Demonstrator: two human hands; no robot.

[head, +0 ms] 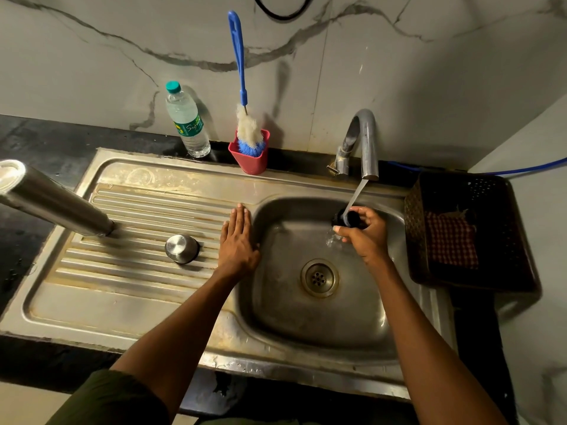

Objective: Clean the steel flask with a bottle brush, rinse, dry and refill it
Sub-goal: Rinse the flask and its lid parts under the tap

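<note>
At the bottom of the frame two bare forearms reach over the front rim of the worn stainless-steel sink unit. The left hand lies flat and released, fingers straight, on the ridge between drainboard and basin at centre frame. The right hand, right of centre, grasps a small dark cylindrical stopper under the running stream from the curved chrome tap; water splashes just below it, above the round drain strainer. On the ribbed drainboard, left of the left hand, sits a small domed steel cap, apart from the tall cylindrical steel flask, which stands at the far left of the frame, mouth uppermost, untouched. Judgement: the flask is rigid and not fragile, probably moderately heavy, and its smooth wet wall will be slippery; a full wrap around the mid-body appears safest. At right, a dark perforated plastic basket holds a red checked cloth. Farthest back, against the marble wall, stand a clear plastic water bottle with green cap and a blue-handled bottle brush in a pink plastic cup.
</note>
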